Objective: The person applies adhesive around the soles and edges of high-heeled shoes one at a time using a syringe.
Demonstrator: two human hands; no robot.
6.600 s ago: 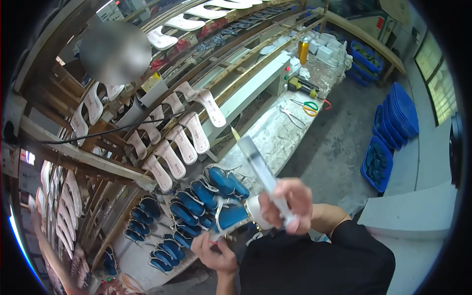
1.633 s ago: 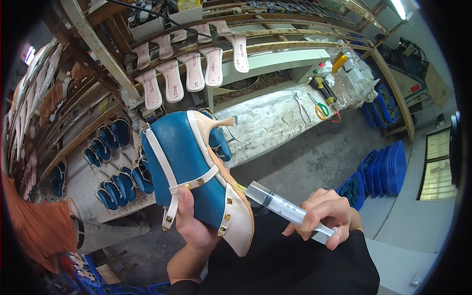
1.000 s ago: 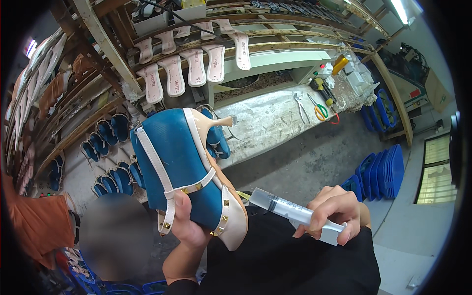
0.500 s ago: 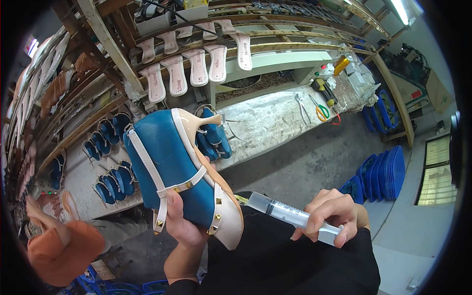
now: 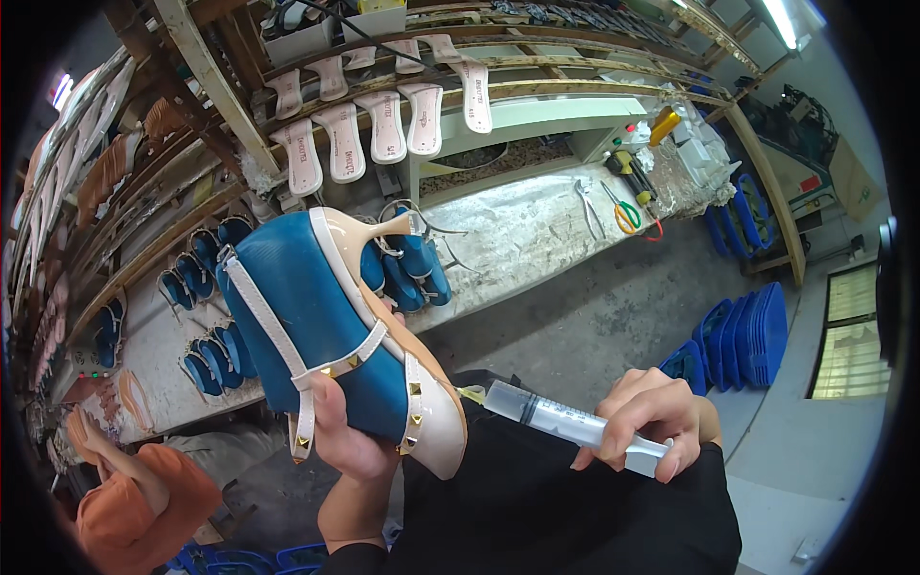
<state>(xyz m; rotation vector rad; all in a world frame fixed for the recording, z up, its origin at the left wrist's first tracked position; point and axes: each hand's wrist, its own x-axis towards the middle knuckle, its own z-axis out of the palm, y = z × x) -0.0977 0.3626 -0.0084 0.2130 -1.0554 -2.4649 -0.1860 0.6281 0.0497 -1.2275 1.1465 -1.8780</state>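
Observation:
My left hand [image 5: 353, 436] grips a heeled shoe [image 5: 436, 422] mounted on a blue shoe last [image 5: 287, 278]. The shoe has cream straps with gold pyramid studs, a pale pointed toe, a tan sole edge and a slim beige heel [image 5: 388, 230] pointing away to the upper right. My thumb presses near the studded strap; the other fingers are mostly hidden behind the last. On the right, my right hand [image 5: 647, 426] is closed around a clear plastic syringe [image 5: 561, 422], fingers at its plunger end. The syringe's yellowish tip [image 5: 470, 394] meets the sole edge near the toe, touching or almost touching it.
Behind the shoe runs a worn workbench [image 5: 537, 230] with pliers [image 5: 588, 208], scissors [image 5: 626, 211] and several strapped blue lasts [image 5: 216, 359]. Pale insoles [image 5: 388, 129] line a wooden rack. Blue bins [image 5: 743, 335] stand at right. Another person in an orange top [image 5: 144, 508] works at lower left.
The shoe has shifted left and turned slightly in my left hand. The syringe tip shows more plainly at the sole edge. The other person has moved a little to the right.

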